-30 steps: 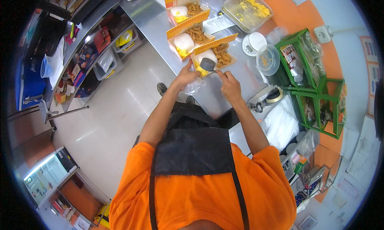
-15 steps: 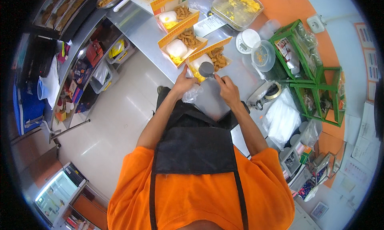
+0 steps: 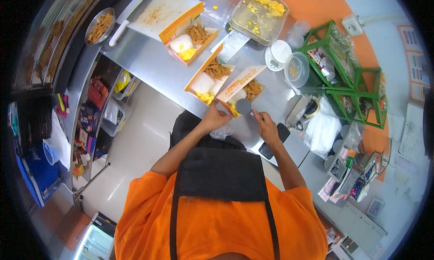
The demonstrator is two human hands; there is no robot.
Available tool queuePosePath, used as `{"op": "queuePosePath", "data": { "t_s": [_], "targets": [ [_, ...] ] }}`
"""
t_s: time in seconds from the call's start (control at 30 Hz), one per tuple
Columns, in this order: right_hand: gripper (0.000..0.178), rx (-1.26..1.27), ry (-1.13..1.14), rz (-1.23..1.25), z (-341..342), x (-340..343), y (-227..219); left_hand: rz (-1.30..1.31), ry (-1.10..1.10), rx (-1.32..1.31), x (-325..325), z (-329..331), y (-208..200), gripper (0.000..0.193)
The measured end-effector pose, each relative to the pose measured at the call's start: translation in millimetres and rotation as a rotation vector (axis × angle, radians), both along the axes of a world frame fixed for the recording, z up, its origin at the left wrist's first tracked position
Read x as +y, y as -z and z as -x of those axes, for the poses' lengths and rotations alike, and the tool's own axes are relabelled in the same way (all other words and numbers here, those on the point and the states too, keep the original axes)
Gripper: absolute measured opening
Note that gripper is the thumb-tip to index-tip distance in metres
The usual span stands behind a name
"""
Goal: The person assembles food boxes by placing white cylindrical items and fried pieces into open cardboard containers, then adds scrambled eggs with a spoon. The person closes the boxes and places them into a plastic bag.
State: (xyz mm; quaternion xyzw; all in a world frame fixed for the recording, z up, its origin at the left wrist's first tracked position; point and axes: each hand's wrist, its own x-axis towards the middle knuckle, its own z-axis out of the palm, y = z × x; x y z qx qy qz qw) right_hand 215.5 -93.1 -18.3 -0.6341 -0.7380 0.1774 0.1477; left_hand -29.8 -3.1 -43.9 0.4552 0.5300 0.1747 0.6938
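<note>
A small grey scoop [image 3: 244, 107] with a round bowl is in my right hand [image 3: 267, 127], its fingers closed round the handle. The bowl is over the front of the nearest meal box [image 3: 242, 85], above yellow egg. That box's lid leans partly over rice and brown meat strips. My left hand [image 3: 216, 119] touches the box's near left corner with its fingertips, and crumpled clear plastic [image 3: 221, 132] hangs under its curled fingers. Beside it stands a second open box [image 3: 210, 79] with rice, meat and egg. Farther back is a third open box [image 3: 190, 38] filled alike.
At the back are a glass tray [image 3: 258, 15] of egg, a cutting board [image 3: 165, 9], a knife [image 3: 118, 33] and a metal bowl [image 3: 100, 27] of meat. A kitchen scale [image 3: 278, 56], green racks [image 3: 334, 70], tape [image 3: 312, 107] and a phone [image 3: 274, 141] lie rightward.
The view has shifted, bringing the meat bowl and phone into fuller sight. The nearest box's lid has tipped lower over its food. Both hands stay at that box.
</note>
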Motion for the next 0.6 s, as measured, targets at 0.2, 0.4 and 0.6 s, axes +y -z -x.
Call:
{"op": "queuePosePath", "data": {
  "t_s": [0.2, 0.4, 0.6],
  "targets": [
    [0.047, 0.011, 0.414, -0.175, -4.3, 14.8, -35.2, -0.052, 0.506, 0.053, 17.6, 42.7, -20.1, 0.060],
    [0.035, 0.066, 0.428, -0.282, -37.7, 152.9, -73.9, -0.173, 0.542, -0.095, 31.5, 113.9, -35.2, 0.049],
    [0.035, -0.234, 0.297, -0.037, -31.5, 297.1, -48.4, 0.117, 0.229, -0.182, 41.1, 169.0, -48.3, 0.042]
  ]
}}
